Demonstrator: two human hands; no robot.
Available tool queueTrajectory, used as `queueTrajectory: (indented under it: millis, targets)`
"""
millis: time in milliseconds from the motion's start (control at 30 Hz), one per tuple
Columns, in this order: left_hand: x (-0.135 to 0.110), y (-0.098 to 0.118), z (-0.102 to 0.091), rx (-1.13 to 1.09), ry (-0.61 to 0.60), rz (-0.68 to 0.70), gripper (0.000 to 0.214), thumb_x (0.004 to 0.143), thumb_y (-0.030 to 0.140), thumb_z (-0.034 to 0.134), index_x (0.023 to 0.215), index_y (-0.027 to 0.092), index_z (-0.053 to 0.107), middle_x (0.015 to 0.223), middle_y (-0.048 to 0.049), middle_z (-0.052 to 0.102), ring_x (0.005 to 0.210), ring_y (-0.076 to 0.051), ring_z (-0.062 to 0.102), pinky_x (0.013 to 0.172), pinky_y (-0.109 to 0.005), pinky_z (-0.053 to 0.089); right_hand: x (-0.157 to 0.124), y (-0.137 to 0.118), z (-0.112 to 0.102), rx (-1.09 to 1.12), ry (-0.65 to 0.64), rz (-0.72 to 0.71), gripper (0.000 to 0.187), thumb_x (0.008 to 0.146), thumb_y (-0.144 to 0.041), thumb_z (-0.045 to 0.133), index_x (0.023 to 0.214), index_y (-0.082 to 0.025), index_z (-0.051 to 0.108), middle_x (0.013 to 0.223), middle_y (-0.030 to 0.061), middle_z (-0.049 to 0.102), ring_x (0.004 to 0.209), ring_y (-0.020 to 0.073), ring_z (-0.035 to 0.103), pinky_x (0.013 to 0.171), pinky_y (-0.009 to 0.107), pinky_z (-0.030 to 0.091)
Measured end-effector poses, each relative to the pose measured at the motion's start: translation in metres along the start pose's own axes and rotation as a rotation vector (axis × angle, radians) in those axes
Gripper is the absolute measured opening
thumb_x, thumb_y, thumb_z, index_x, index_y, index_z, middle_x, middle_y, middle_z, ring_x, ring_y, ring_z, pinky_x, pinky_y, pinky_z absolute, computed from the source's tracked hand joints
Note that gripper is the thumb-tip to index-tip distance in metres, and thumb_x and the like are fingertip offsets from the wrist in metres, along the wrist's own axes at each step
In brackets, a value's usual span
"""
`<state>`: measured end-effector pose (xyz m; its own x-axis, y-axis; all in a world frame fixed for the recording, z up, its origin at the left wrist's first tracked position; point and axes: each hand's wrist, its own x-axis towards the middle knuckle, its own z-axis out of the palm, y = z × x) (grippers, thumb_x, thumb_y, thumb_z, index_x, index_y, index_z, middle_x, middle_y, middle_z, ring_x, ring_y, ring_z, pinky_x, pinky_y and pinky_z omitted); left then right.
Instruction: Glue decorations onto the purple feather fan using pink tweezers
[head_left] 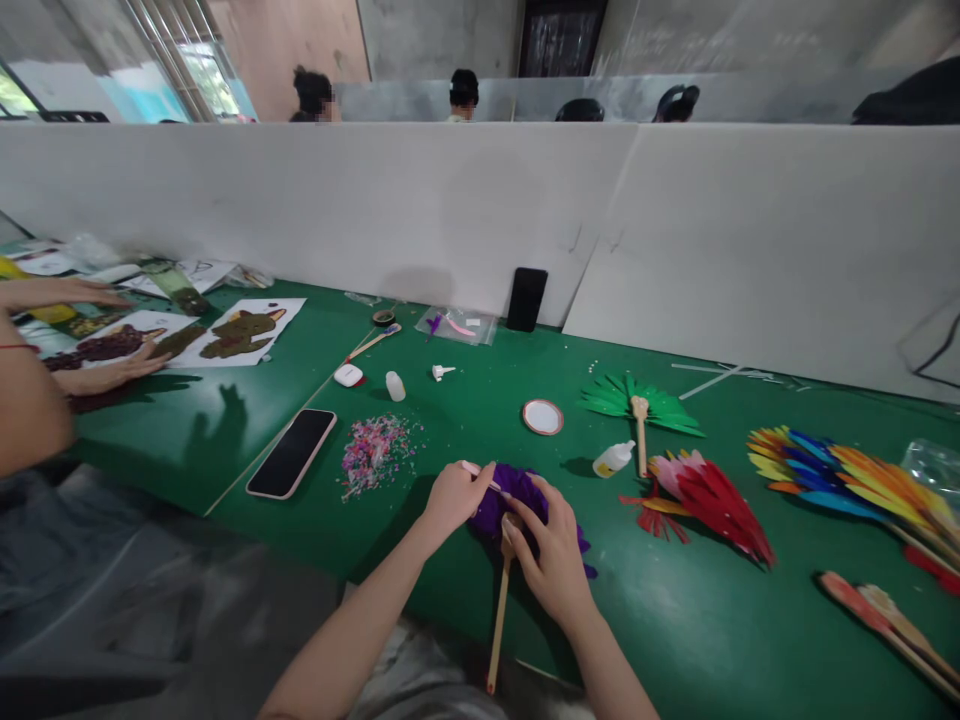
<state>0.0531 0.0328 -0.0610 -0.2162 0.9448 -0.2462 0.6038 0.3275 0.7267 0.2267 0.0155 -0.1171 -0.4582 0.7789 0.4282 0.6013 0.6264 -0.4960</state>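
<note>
A wooden spoon (501,610) lies in front of me, its handle pointing toward my body. Purple feather-like pieces (491,512) fan out around its head. My left hand (452,500) is closed in a pinch on a thin pale tool (491,485), whose tip reaches over the purple pieces; its exact kind is too small to tell. My right hand (553,550) holds the spoon's head, thumb on it and fingers bent over the purple fan. These fingers hide part of the fan and the spoon bowl.
Pink and purple bits (373,455) and a phone (292,455) lie left. A small bottle (615,459), a white-centred lid (542,417), a green fan on a spoon (637,408) and red feathers (724,510) lie right. A co-worker's hand (112,375) touches pictures. A white partition (375,210) stands behind.
</note>
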Motion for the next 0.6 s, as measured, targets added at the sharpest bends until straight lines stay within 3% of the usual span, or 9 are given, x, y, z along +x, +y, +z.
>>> queueTrajectory:
  millis: [600]
  targets:
    - [0.0025, -0.0008, 0.0019, 0.053, -0.010, -0.017, 0.053, 0.087, 0.048, 0.038, 0.044, 0.020, 0.048, 0.038, -0.0015, 0.047, 0.051, -0.018, 0.055, 0.055, -0.025, 0.036, -0.0027, 0.0050, 0.0004, 0.007, 0.015, 0.003, 0.032, 0.091, -0.030, 0.049, 0.122, -0.024, 0.058, 0.137, 0.0131, 0.039, 0.127, 0.0319, 0.038, 0.097, 0.054, 0.041]
